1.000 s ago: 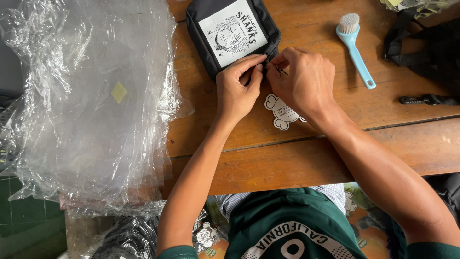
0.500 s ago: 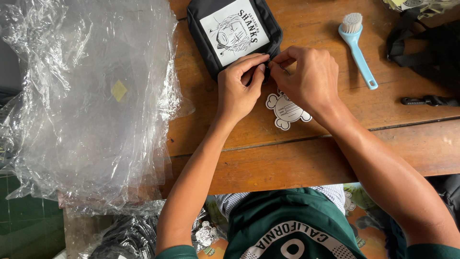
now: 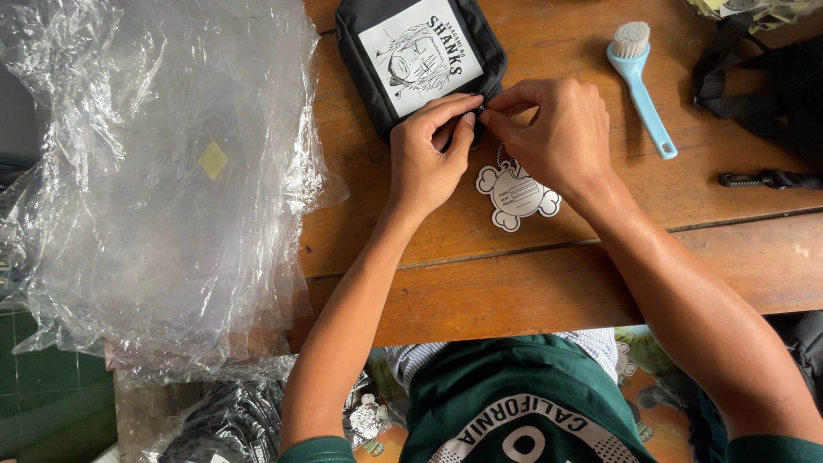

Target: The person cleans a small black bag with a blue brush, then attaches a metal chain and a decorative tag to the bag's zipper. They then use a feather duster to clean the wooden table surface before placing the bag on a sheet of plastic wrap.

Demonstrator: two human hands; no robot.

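A small black pouch with a white printed panel lies at the far edge of a wooden table. My left hand pinches the pouch's near edge with thumb and fingers. My right hand meets it from the right, fingertips pinched on the same spot at the pouch's corner. A white skull-shaped paper tag hangs on a thin string just below my fingers and rests on the wood. What exactly sits between the fingertips is hidden.
A large pile of crumpled clear plastic bags covers the table's left side. A light blue brush lies to the right of the pouch. Black straps and a bag sit at the far right. More bagged items lie below the table edge.
Both hands have stayed pinched at the pouch's near corner, shifting slightly. The paper tag shows more fully below the fingers than a second ago.
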